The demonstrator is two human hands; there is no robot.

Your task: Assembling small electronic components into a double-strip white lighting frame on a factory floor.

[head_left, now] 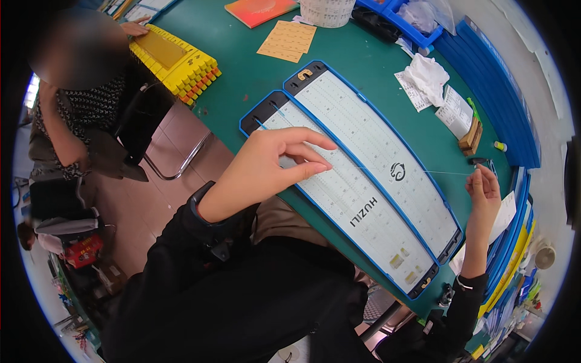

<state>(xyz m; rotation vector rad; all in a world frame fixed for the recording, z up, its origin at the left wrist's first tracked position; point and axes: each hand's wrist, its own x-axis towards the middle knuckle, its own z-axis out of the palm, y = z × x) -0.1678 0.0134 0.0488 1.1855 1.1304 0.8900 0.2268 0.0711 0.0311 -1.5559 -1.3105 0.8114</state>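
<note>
A long, blue-rimmed case (375, 145) lies opened flat on the green table, its two white panels printed with fine marks. Above its near panel, my left hand (272, 160) pinches thumb and a finger together, with the index finger held apart. A thin clear line (445, 172) runs across the case from near those fingertips to my right hand (483, 187). Beyond the case's right edge, the right fingers are raised and closed on the line. Short blue strands (277, 109) show at the case's far left end. Small yellowish labels (396, 261) sit near its other end.
Stacked yellow cases (175, 63) stand at the far left beside a seated person (72, 121). Crumpled tissue (426, 75), a wooden block (470, 139) and a small bottle (500, 146) lie at right. Blue cases (502, 91) line the wall near a blue bin (414, 24).
</note>
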